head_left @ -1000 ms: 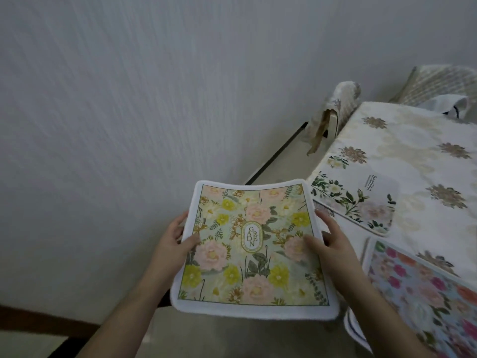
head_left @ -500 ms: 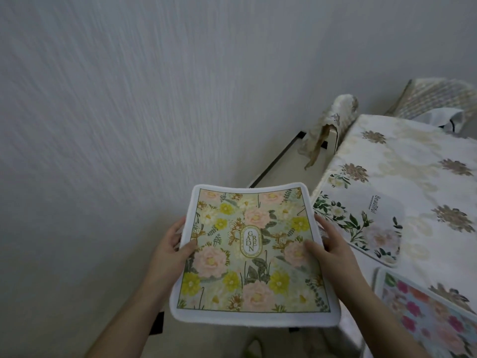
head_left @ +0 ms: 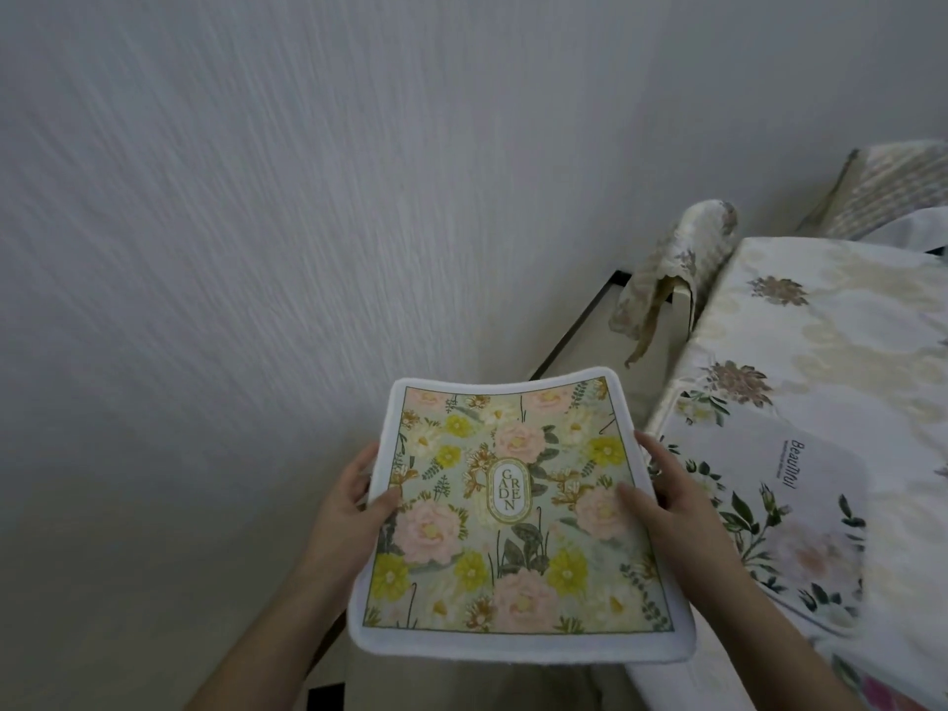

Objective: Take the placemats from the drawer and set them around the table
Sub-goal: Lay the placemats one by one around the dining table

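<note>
Centrally, a floral placemat (head_left: 518, 510) lettered "GARDEN" is held in the air between wall (head_left: 308, 197) and desk (head_left: 846, 325), clear of the desk edge. Left hand (head_left: 341, 515) grips its left border, thumb on top and fingers underneath; right hand (head_left: 667, 500) grips the right border likewise, fingers clenched on the mat. A second placemat (head_left: 790, 510), white with green leaves, lies flat on the desk's flowered cloth just right of the right hand. A cloth-covered chair back (head_left: 677, 269) stands beyond.
</note>
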`<move>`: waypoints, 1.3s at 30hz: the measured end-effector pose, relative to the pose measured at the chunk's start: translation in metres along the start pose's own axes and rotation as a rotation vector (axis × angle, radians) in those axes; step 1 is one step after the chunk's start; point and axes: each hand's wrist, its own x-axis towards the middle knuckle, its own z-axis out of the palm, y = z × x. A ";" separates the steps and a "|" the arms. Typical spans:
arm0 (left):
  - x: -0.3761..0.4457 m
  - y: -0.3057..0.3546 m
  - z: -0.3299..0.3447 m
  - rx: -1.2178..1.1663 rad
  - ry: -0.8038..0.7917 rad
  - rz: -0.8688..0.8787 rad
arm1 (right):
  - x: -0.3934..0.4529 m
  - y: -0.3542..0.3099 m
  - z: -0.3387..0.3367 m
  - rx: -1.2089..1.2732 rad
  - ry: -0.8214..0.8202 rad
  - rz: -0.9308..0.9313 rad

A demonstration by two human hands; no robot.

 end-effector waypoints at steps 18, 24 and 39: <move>0.185 0.053 -0.003 0.071 -0.295 0.090 | 0.088 -0.043 0.055 0.027 0.298 0.034; 0.243 0.071 -0.012 0.100 -0.390 0.084 | 0.106 -0.053 0.086 0.042 0.396 0.042; 0.334 0.108 0.044 0.119 -0.552 0.122 | 0.161 -0.062 0.077 0.110 0.529 0.082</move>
